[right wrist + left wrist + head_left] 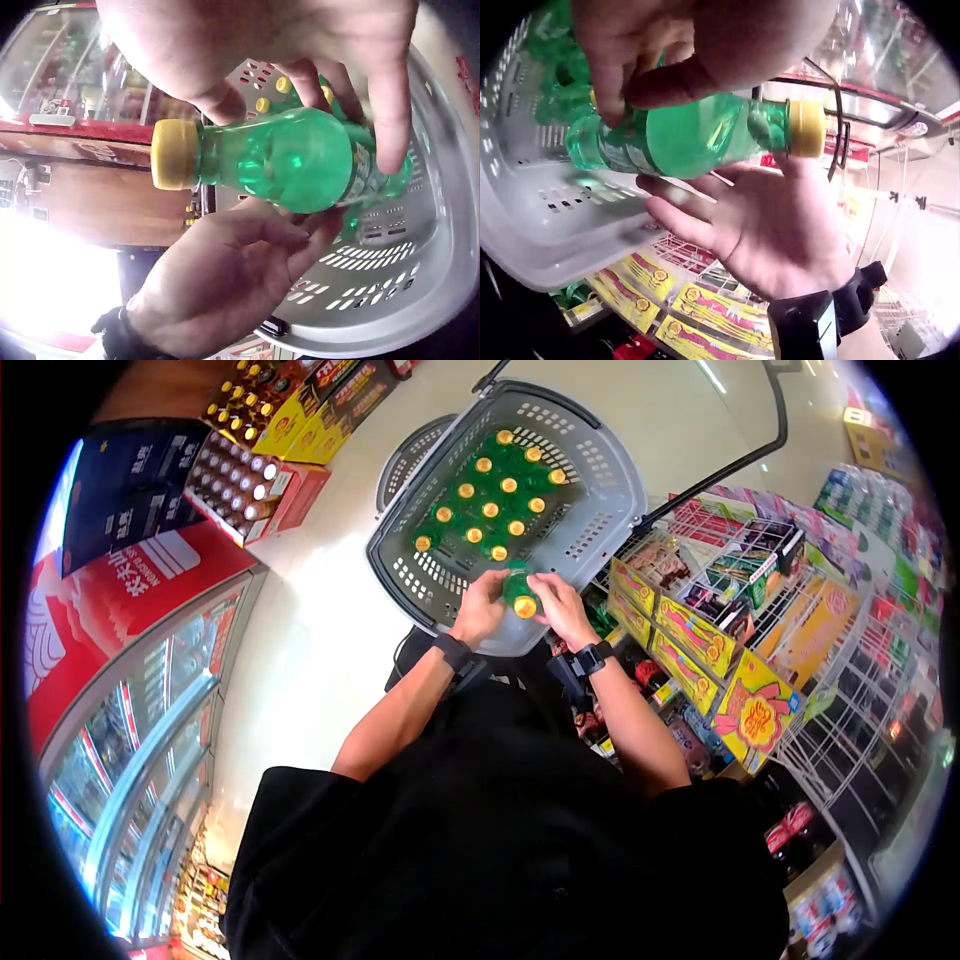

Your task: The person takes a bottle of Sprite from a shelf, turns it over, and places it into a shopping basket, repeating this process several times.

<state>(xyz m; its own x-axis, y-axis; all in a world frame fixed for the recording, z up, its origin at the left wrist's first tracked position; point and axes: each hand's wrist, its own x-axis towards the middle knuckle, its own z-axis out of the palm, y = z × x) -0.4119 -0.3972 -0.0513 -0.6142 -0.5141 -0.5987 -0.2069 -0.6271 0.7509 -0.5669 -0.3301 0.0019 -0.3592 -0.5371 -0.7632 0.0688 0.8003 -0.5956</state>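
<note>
A green bottle with a yellow cap (524,606) is between the two hands at the near end of the grey basket (625,490). My left hand (480,607) holds the bottle (697,139), its thumb and fingers bent against the side and label in the left wrist view. My right hand (563,610) is at the other side; its palm faces the bottle and its fingers are mostly straight. In the right wrist view, one finger of my right hand (277,45) lies over the label of the bottle (300,161). Several similar bottles (490,510) stand upright in the basket.
Right of the basket is a wire rack (850,690) with yellow candy boxes (755,710). Crates of bottles (235,490) stand at the upper left, above a glass-fronted cooler (150,710). The basket's black handle (720,475) extends to the upper right.
</note>
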